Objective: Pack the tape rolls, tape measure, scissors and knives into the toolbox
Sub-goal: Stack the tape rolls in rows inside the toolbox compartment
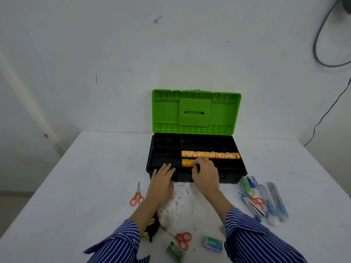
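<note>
Two rows of orange tape rolls (210, 155) run left to right in the tray of the toolbox (233, 176), whose long axis lies across the view, green lid (196, 111) upright against the wall; white table (76, 186), stained near the person, pale walls, dark cables at right; left hand (161, 180) rests flat, fingers straight, on the front rim; right hand (205, 172) curls its fingers on the front row's rolls; knives (273, 201) lie right of that hand; scissors (137, 196) left
</note>
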